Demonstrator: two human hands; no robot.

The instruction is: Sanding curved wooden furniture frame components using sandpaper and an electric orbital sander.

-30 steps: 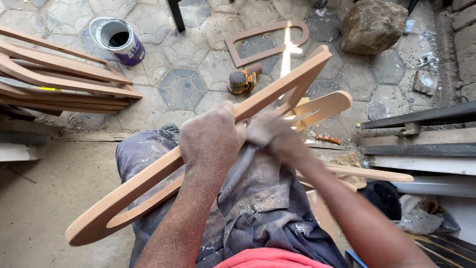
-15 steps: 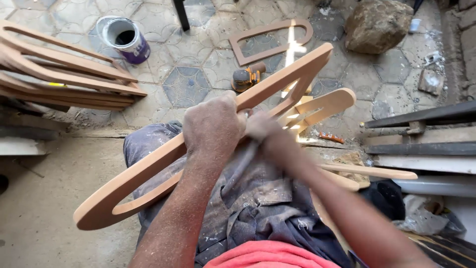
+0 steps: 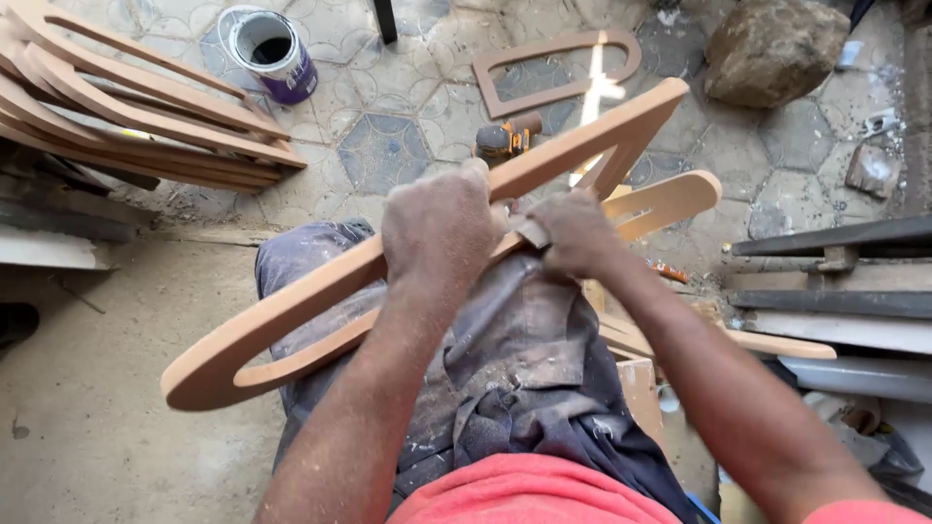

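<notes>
A long curved wooden frame piece (image 3: 282,311) lies slanted across my lap, running from lower left to upper right. My left hand (image 3: 437,228) clamps around its upper rail near the middle. My right hand (image 3: 575,233) sits just to the right, fingers closed on a small piece of sandpaper (image 3: 529,231) pressed against the rail. Dusty grey trousers (image 3: 515,359) lie under the frame. A second similar wooden piece (image 3: 670,199) pokes out behind my right hand.
Several curved wooden pieces (image 3: 126,116) are stacked at the upper left. A white and purple paint can (image 3: 272,49) stands on the tiled floor. A small power sander (image 3: 505,139), another wooden frame (image 3: 558,68) and a big rock (image 3: 772,49) lie beyond. Metal bars (image 3: 835,243) are at right.
My right hand has slid a little up and right along the rail with the sandpaper. My left hand keeps its grip on the frame.
</notes>
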